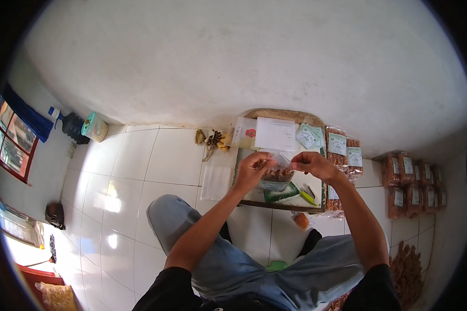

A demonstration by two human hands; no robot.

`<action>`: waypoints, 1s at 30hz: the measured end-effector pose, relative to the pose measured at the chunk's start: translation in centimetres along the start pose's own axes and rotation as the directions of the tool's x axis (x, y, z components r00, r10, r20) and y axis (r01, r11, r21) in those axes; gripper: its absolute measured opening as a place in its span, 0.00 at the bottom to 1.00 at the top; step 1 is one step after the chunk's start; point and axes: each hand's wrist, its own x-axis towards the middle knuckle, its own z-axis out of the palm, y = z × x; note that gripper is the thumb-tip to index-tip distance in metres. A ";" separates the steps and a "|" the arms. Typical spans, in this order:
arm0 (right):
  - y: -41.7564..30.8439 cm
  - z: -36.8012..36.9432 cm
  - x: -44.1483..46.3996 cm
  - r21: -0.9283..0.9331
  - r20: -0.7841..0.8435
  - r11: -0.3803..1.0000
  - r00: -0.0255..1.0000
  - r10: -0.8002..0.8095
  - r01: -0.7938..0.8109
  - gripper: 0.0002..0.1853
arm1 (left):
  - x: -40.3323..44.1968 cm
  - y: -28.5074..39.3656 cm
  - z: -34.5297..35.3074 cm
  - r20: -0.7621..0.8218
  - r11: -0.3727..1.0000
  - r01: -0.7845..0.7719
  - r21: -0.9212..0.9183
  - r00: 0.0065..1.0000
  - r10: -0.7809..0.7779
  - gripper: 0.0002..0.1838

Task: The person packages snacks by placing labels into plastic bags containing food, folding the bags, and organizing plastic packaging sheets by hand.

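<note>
A clear plastic bag (276, 178) with brown contents stands on the low table (254, 196), its top edge held up between my two hands. My left hand (255, 169) pinches the left side of the bag's opening. The right side of the opening is pinched by my right hand (313, 165). Beside the bag's base lie a green and white packet (281, 194) and a bright green tool (307, 197). Behind the bag are a stack of white sheets (276, 135) and several green and white labels (310, 136).
Filled, labelled packs (337, 145) stand against the table's right side, with more packs (412, 186) farther right. Bananas (222, 142) lie at the back left. A small orange packet (301, 221) is on the floor between my legs. Far left are a water bottle (73, 127) and a bucket (94, 127).
</note>
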 end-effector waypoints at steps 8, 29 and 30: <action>-0.1 -0.5 0.1 -0.128 0.049 0.991 0.998 0.035 -0.029 0.14 | -0.2 0.8 0.3 -0.049 0.978 0.008 0.210 0.999 0.002 0.21; 2.8 2.1 1.5 0.350 -0.189 0.904 0.963 -0.190 0.247 0.06 | 0.2 -0.8 0.0 0.009 0.940 -0.151 0.304 0.988 0.156 0.07; 2.7 2.1 1.4 0.350 -0.189 0.904 0.964 -0.190 0.247 0.06 | 0.2 -0.5 0.0 0.008 0.940 -0.151 0.305 0.988 0.156 0.07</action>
